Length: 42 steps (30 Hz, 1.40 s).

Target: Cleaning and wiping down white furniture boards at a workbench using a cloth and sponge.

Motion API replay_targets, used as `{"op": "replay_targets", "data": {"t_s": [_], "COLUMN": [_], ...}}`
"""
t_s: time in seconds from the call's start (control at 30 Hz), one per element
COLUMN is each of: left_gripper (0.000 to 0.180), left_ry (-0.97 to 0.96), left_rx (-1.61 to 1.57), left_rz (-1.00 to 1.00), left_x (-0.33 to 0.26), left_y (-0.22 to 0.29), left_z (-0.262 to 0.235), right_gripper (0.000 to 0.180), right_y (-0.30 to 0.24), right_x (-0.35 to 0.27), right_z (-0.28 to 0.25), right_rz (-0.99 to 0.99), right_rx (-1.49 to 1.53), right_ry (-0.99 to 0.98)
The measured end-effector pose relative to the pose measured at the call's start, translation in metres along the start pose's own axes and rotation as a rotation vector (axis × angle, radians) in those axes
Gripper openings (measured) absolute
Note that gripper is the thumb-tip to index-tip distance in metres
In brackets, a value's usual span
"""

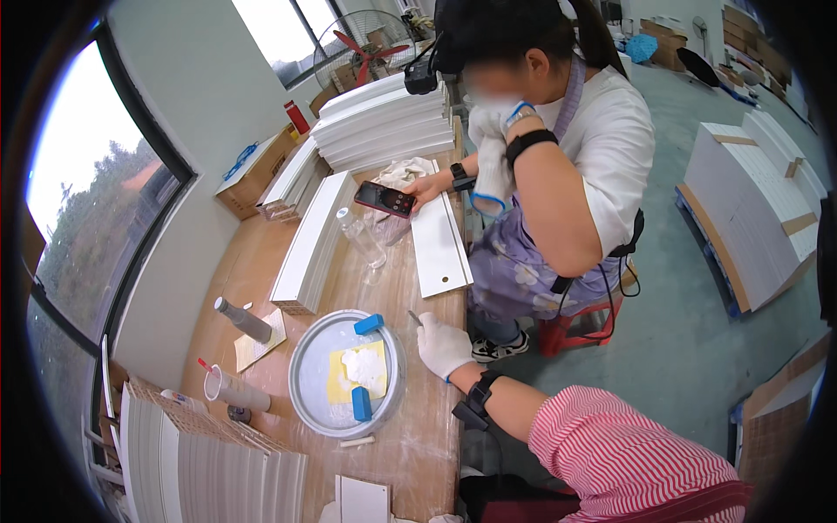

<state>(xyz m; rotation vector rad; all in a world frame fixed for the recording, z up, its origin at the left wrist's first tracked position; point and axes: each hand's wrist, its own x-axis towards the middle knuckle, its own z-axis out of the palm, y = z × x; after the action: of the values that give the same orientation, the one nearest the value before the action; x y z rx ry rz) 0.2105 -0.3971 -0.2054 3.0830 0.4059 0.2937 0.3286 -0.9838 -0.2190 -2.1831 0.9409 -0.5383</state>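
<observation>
My right hand (445, 347), in a white glove with a blue-edged cuff, is closed at the table's edge. A thin grey stick-like tool (414, 318) pokes out from its fingers; its kind does not show. Just left of the hand sits a round grey-white tray (299, 405). In the tray lies a yellow sheet (338, 390) with white paste-like material (364, 366) on it. Two blue blocks, one far (369, 324) and one near (361, 404), rest at the tray's sides. My left hand is not in view.
Across the corner, a seated co-worker holds a phone (384, 199). White panels (440, 244) and stacks (318, 235) cover the far table; another stack (209, 471) stands near left. A clear bottle (362, 237), grey bottle (244, 321) and white cup (237, 390) stand around the tray.
</observation>
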Motion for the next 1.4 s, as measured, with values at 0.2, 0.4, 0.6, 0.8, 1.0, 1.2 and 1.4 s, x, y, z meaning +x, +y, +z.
{"op": "replay_targets", "data": {"t_s": [0.2,0.4,0.6,0.8,1.0,1.2,1.4], "left_gripper": [0.044,0.041,0.041,0.042,0.042,0.043,0.045], "left_ry": [0.011,0.22,0.18,0.181,0.203,0.176,0.16], "left_rx": [-0.096,-0.031,-0.023,-0.017,-0.029,-0.03,-0.075], "left_rz": [0.267,0.418,0.409,0.396,0.401,0.387,0.364], "left_x": [0.011,0.021,0.018,0.018,0.018,0.018,0.014], "left_y": [0.1,0.073,0.081,0.078,0.078,0.08,0.084], "left_z": [-0.005,0.051,0.038,0.043,0.042,0.041,0.035], "right_gripper": [0.022,0.024,0.024,0.02,0.024,0.024,0.023], "right_y": [0.011,0.008,0.009,0.016,0.01,0.01,0.009], "right_x": [0.02,0.022,0.023,0.025,0.023,0.023,0.023], "right_z": [0.005,0.007,0.006,0.015,0.008,0.006,0.007], "right_rz": [-0.064,-0.052,-0.051,-0.076,-0.06,-0.052,-0.049], "right_rx": [-0.074,-0.045,-0.043,-0.05,-0.033,-0.047,-0.051], "right_ry": [0.006,-0.01,-0.025,0.033,-0.025,-0.033,-0.03]}}
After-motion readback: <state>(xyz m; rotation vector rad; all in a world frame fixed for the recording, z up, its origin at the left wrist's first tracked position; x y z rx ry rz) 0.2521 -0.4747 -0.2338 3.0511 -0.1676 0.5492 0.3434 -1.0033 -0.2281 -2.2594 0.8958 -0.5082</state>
